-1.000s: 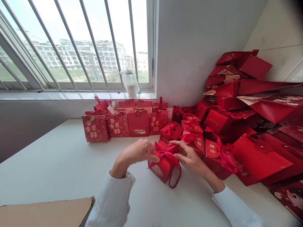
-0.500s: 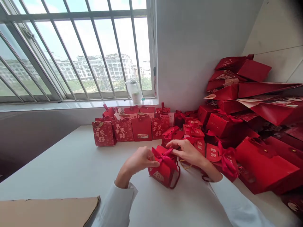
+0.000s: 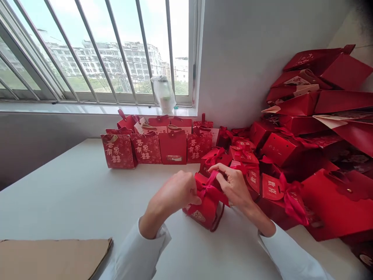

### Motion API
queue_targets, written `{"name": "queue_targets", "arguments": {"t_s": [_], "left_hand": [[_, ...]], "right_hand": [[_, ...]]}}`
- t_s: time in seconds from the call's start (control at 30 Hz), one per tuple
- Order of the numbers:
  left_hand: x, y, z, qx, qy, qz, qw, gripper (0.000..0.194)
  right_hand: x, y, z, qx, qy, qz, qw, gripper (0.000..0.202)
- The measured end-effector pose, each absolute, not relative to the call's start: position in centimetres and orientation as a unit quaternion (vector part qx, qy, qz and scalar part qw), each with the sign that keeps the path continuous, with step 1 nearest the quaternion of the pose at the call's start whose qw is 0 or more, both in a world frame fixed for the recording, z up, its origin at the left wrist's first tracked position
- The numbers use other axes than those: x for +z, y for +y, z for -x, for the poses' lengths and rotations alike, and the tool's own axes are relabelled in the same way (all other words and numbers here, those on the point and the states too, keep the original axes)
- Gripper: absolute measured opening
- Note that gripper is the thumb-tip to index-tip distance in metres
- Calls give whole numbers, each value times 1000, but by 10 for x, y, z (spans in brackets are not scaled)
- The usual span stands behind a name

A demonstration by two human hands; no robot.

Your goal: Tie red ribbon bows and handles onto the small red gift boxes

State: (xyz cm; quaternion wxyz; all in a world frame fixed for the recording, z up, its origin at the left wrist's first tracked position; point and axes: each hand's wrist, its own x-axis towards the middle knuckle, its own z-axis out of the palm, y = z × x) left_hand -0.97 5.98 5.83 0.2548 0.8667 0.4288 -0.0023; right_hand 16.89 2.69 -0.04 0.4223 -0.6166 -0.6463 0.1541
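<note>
Two-handed handling of a small red gift box on a white bench, head view. The box rests near the bench's middle, between the hands, its patterned face toward the wearer's L side; a dark red cord handle hangs at its R end. The L hand is nearly closed, fingers curled under & thumb pressed in at the L side of the ribbon bow; it seems to pinch the bow there, though the exact grip is partly hidden. The R hand is part open, w/ thumb & forefinger closed on a raised pink loop of the same bow, other fingers loosely bent. Opposed grips prob. keep the ribbon taut & the box steady, b/c neither side can then slip freely. Box wt. rests on the bench, prob. so the fingers need only manage the ribbon.

Surroundings: upright red bags stand in rows toward the window, prob. side by side for mutual support & compactness. At R, a pile of red boxes & bags leans & overlaps, stacked prob. to save space. Cardboard lies at near L.
</note>
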Motion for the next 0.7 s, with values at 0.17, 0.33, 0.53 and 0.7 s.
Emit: {"name": "queue_targets", "arguments": {"t_s": [0.17, 0.33, 0.53, 0.7], "left_hand": [[59, 58, 10, -4, 419, -873, 249, 27], [58, 57, 12, 7, 400, -878, 261, 35], [58, 57, 12, 4, 394, -881, 261, 37], [57, 58, 12, -5, 395, -877, 273, 33]], "right_hand": [[5, 23, -168, 262, -602, 606, 449, 24], [4, 21, -163, 211, -612, 618, 446, 20], [3, 21, -163, 205, -610, 626, 441, 17], [0, 24, -168, 342, -566, 583, 472, 17]]}}
